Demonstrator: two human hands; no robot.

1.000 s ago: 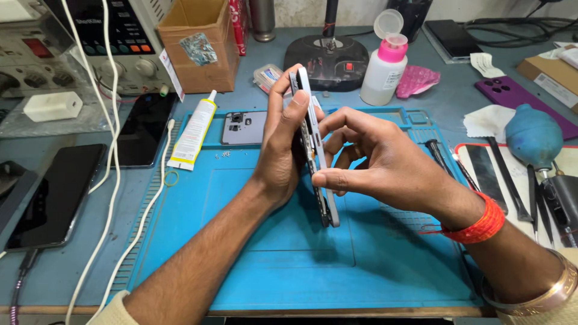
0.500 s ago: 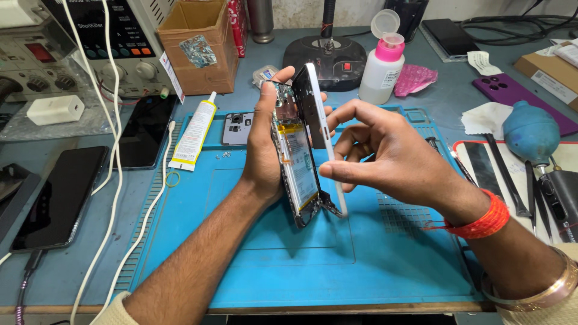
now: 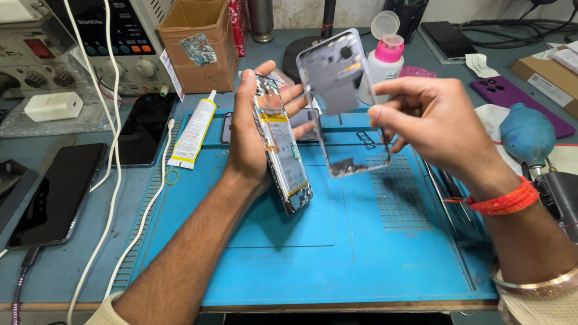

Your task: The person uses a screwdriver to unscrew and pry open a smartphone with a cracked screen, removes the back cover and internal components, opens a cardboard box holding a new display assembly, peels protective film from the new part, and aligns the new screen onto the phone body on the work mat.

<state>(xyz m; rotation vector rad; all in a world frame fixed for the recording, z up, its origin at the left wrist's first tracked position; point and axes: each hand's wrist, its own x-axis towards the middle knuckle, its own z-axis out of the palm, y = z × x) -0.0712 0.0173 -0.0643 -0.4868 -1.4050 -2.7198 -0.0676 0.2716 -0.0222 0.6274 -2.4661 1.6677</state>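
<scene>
My left hand grips an opened phone body, held upright on edge above the blue work mat; its battery and boards face right. My right hand pinches the detached grey back cover by its right edge, holding it apart from the phone body, inner side towards me. A red thread band circles my right wrist.
A glue tube lies at the mat's left edge beside two dark phones and white cables. A cardboard box, a pink-capped bottle, a teal blower bulb, a purple phone cover and tools surround the mat.
The back cover has come fully off the phone body. My right hand has carried it up and to the right, while my left hand has tilted the body open towards me.
</scene>
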